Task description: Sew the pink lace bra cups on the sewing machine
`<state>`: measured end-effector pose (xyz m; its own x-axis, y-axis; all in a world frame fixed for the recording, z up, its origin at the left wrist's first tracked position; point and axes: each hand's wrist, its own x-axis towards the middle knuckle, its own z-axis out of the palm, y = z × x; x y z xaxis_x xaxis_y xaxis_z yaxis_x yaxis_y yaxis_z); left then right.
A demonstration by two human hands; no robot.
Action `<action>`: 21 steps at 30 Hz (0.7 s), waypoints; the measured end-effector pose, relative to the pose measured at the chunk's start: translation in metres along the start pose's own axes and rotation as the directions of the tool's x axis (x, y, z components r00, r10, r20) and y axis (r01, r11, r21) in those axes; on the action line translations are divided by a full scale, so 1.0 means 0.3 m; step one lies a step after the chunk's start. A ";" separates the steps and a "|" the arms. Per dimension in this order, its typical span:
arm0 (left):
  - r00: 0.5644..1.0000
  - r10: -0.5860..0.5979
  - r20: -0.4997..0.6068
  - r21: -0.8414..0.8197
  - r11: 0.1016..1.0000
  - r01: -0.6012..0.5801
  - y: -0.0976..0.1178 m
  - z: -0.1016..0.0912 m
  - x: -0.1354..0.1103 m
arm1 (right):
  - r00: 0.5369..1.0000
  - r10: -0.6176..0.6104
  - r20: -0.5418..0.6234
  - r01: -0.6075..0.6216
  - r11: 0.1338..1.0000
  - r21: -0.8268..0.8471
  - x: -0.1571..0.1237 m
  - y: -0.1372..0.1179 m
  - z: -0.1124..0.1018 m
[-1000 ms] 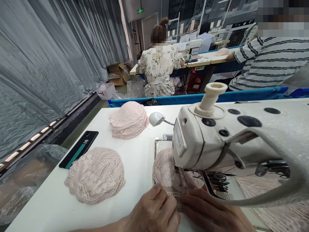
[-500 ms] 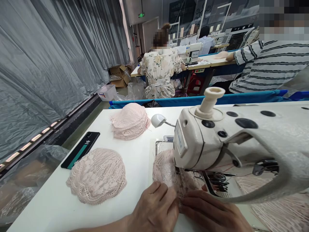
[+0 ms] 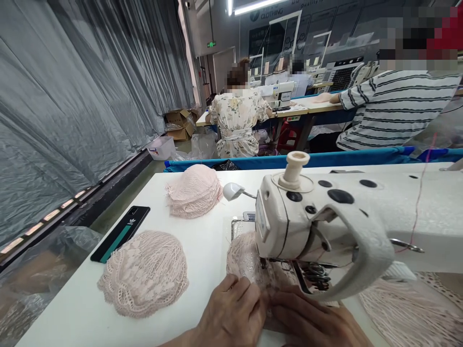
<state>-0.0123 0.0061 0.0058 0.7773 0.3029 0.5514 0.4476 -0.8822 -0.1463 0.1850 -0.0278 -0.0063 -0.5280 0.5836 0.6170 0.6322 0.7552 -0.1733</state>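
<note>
My left hand (image 3: pixel 231 315) and my right hand (image 3: pixel 311 320) lie side by side at the table's near edge, fingers pressed down on a pink lace piece (image 3: pixel 246 260) that runs under the head of a cream sewing machine (image 3: pixel 300 221). The fingertips pinch the lace just in front of the needle area, which the machine head hides. To the left of my left hand lies a stack of pink lace cups (image 3: pixel 144 272).
A second stack of lace cups (image 3: pixel 193 190) sits farther back, a black phone (image 3: pixel 121 233) near the white table's (image 3: pixel 202 241) left edge. More lace (image 3: pixel 408 313) lies at the right. People sit at other machines behind a blue bin edge (image 3: pixel 325 158). Plastic sheeting hangs on the left.
The view tilted up a little and the machine head shifted in frame. Both hands stayed pressed on the lace, drawn slightly closer together.
</note>
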 end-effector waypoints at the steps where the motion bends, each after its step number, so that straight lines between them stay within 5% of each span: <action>1: 1.000 -0.005 0.017 -0.008 1.000 0.006 -0.002 -0.003 0.004 | 0.998 0.011 0.068 -0.008 0.999 -0.041 0.010 0.002 -0.016; 7: 0.984 -0.103 0.146 -0.004 0.994 0.105 -0.015 0.006 0.039 | 0.995 0.057 0.079 -0.035 0.966 -0.254 0.048 0.025 -0.051; 21: 0.991 -0.118 0.057 0.007 0.993 0.117 -0.026 0.033 0.049 | 1.000 -0.008 0.001 0.008 0.953 -0.302 0.023 0.053 -0.019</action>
<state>0.0001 0.0209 0.0070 0.7434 0.4247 0.5167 0.5389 -0.8379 -0.0866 0.1946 -0.0135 -0.0005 -0.5339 0.5775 0.6176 0.7696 0.6344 0.0721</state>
